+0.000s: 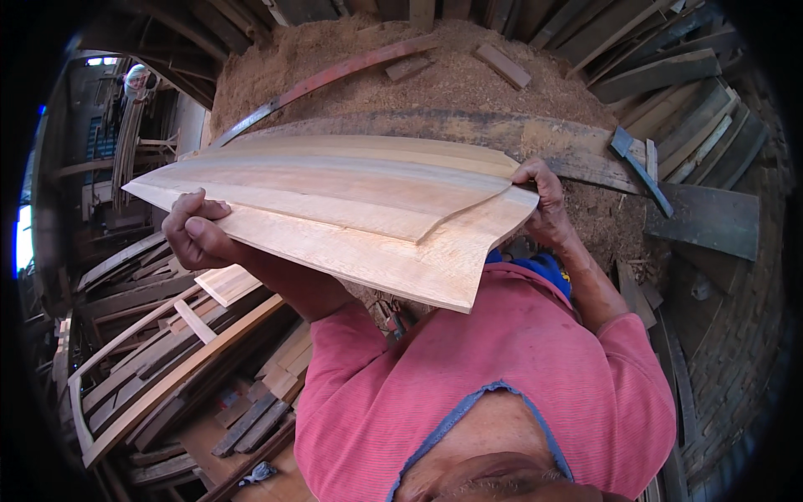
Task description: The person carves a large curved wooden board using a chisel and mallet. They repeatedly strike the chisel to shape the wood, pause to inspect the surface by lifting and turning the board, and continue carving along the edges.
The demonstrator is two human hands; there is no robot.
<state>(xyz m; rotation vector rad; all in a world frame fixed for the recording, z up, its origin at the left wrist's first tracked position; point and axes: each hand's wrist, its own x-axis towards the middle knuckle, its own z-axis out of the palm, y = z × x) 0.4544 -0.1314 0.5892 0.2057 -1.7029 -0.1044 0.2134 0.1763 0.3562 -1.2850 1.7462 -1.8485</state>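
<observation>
Both my hands hold up a large pale wooden panel [335, 188] in front of my chest. It has a raised field, a curved notched end on the right and a narrow end toward the left. My left hand [198, 230] grips the near long edge toward the left, its fingertips over the top face and the rest of the grip partly hidden. At the right end, my right hand [544, 197] is closed round the edge, with some of its fingers hidden beneath the panel.
Beyond the panel lies a worn plank [577, 142] over sawdust [335, 46]. A long reddish strip [360, 69] rests there, with a small wood block [503, 66] nearby. On the plank's right end is a blue hammer-like tool [642, 171]. Timber offcuts [159, 368] pile up at left.
</observation>
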